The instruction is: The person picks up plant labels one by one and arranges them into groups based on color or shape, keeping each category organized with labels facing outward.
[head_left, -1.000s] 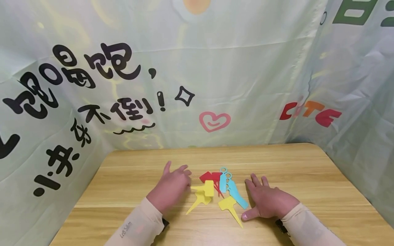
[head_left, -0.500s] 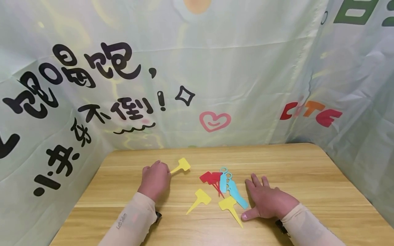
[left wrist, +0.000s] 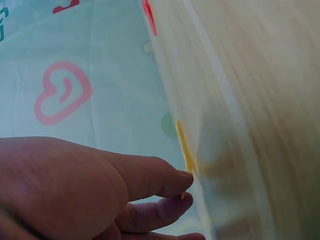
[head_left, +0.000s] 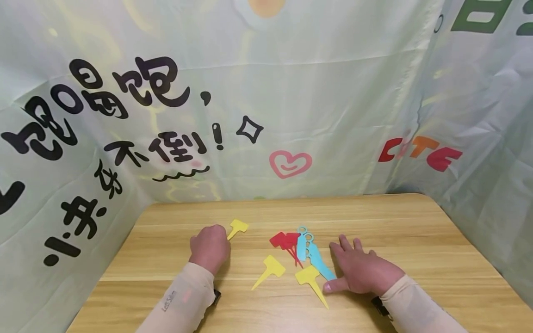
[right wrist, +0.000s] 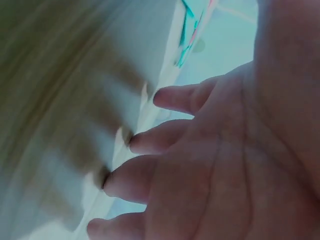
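My left hand (head_left: pixel 210 249) pinches the thin stem of a yellow T-shaped plant label (head_left: pixel 238 226) between thumb and finger, at the left of the table. The left wrist view shows the label edge-on beyond the fingertips (left wrist: pixel 184 180). Spread out, my right hand (head_left: pixel 364 268) rests on the table, its thumb near the tip of a long blue tag (head_left: pixel 319 263). A second yellow label (head_left: pixel 272 266) and a third yellow label (head_left: pixel 308 276) lie between the hands. Behind them, red labels (head_left: pixel 287 240) overlap beside a shorter blue tag (head_left: pixel 301 249) with a ring end.
The wooden table (head_left: pixel 175 226) meets a printed cloth backdrop (head_left: pixel 333 115) at its back and sides. Its far right corner is rounded. A dark strap (head_left: pixel 381 306) shows under the right wrist.
The left hand has picked the upper yellow plant label off another, carried it left, then lowered it slightly nearer. The right thumb has shifted slightly left; that hand otherwise stays put.
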Motion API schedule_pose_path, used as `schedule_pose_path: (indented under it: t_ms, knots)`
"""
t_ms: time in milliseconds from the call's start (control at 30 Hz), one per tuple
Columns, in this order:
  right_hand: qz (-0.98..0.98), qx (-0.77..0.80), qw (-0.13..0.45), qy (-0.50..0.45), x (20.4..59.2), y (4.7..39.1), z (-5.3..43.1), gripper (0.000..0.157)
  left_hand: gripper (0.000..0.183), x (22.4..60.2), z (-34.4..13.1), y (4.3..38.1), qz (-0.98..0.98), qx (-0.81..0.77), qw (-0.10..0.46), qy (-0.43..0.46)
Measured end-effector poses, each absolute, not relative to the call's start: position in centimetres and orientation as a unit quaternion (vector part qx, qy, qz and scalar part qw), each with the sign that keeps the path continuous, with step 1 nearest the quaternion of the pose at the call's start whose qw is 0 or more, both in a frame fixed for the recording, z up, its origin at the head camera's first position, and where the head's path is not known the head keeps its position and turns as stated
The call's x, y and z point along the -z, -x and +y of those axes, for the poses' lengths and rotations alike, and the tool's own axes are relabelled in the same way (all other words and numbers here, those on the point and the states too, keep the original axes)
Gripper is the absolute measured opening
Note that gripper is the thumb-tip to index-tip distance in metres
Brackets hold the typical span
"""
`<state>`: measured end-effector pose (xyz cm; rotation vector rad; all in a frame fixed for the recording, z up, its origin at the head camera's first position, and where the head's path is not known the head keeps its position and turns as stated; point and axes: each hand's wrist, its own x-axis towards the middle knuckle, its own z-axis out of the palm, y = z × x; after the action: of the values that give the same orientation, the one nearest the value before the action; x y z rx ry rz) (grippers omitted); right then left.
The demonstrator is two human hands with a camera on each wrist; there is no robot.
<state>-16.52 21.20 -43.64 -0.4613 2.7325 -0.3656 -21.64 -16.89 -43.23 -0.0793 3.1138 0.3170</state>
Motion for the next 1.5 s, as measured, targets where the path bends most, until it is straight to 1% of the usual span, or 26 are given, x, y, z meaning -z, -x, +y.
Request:
schedule_pose_path:
  t_ms: [200, 300, 633, 800, 933, 1100, 1133, 1233, 1333, 1433, 1500]
  knots:
    - [0.955, 0.156, 0.177, 0.178, 43.0, 16.3, 20.7, 0.118, 0.017, 43.4, -16.8, 21.5, 0.993, -0.108, 0.020, 0.036]
    - [0.953, 0.157, 0.182, 0.183, 42.9, 16.3, 20.6, 0.114, 0.015, 43.4, -16.7, 21.5, 0.993, -0.105, 0.026, 0.040]
    - [0.954, 0.153, 0.181, 0.185, 43.1, 16.0, 20.6, 0.112, 0.013, 43.3, -16.2, 21.6, 0.992, -0.092, 0.071, 0.047]
    - [0.954, 0.154, 0.181, 0.181, 42.9, 16.0, 20.7, 0.111, 0.013, 42.5, -16.3, 21.3, 0.991, -0.110, 0.072, 0.038]
    - [0.957, 0.146, 0.179, 0.176, 42.8, 16.2, 20.6, 0.109, 0.020, 41.6, -17.3, 21.4, 0.993, -0.104, 0.060, -0.003]
    - [0.961, 0.133, 0.169, 0.174, 42.9, 16.4, 20.3, 0.106, 0.019, 41.2, -19.5, 22.7, 0.987, -0.130, 0.038, -0.082]
    - [0.962, 0.132, 0.165, 0.175, 42.9, 16.4, 20.2, 0.105, 0.022, 41.3, -20.1, 23.0, 0.984, -0.143, 0.038, -0.097]
    - [0.964, 0.131, 0.143, 0.183, 42.7, 16.3, 20.0, 0.103, 0.043, 41.9, -21.5, 23.7, 0.975, -0.163, 0.053, -0.140]
    - [0.966, 0.120, 0.088, 0.211, 42.3, 16.2, 19.6, 0.089, 0.055, 42.6, -22.6, 24.2, 0.968, -0.173, 0.070, -0.166]
    - [0.962, 0.126, 0.028, 0.239, 41.6, 16.0, 18.6, 0.066, 0.061, 43.5, -23.1, 24.5, 0.965, -0.177, 0.083, -0.175]
    - [0.957, 0.150, 0.012, 0.247, 41.0, 15.9, 17.6, 0.049, 0.063, 44.0, -23.2, 24.6, 0.962, -0.184, 0.090, -0.179]
